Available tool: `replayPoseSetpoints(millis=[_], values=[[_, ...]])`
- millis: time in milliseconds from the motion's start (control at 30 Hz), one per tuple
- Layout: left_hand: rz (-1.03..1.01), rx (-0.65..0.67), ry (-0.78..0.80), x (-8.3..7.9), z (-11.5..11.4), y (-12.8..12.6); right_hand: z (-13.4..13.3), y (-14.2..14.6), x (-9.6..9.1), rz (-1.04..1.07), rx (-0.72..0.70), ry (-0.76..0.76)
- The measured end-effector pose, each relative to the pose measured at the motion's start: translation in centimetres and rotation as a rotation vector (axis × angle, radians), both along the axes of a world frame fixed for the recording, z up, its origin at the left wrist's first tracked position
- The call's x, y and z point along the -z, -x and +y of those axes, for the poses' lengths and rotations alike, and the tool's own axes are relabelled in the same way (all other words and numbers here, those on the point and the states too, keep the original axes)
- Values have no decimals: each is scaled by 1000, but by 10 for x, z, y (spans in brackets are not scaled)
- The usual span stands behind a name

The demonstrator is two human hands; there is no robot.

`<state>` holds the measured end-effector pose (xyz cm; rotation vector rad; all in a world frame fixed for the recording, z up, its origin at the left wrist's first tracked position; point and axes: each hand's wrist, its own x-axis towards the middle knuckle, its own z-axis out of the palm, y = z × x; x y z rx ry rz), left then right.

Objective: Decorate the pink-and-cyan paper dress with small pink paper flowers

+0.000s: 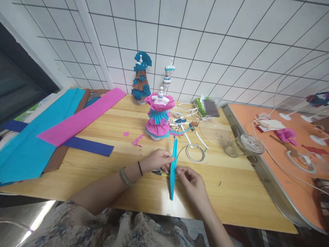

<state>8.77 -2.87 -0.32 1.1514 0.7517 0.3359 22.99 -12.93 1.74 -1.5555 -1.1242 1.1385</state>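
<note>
A narrow strip of turquoise crepe paper [173,169] stands on edge above the wooden table [115,137], held between both hands. My left hand [156,160] pinches it near the top, with a bangle and a black band on the wrist. My right hand [191,181] pinches its middle from the right side. Small scissors with yellow handles [160,173] lie on the table just under my left hand. A little mannequin dressed in pink and turquoise paper [158,115] stands a short way beyond the strip.
Sheets of turquoise [33,144], pink [82,116] and dark blue [89,145] crepe paper lie at the left. Two more dressed mannequins [141,80] stand by the tiled wall. Tape rings [196,152], paper scraps, a clear lid and a glass jar [241,145] lie right of centre. An orange table [282,151] adjoins.
</note>
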Motion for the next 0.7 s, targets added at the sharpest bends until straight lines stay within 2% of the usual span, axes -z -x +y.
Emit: replayPoseSetpoints(millis=[167,333,500,600,700], values=[[158,52,-178,4,-3,1,13,3,-3,35,4,-86],[124,69,-279,5,-5,3,23,3,9,76,39,-73],[151,90,-473,-6,-6,6,30,1,13,157,57,-44],[190,109,-648,-14,-8,7,33,-1,11,134,66,-43],[220,134,-752,-18,-8,8,35,-2,7,84,66,-47]])
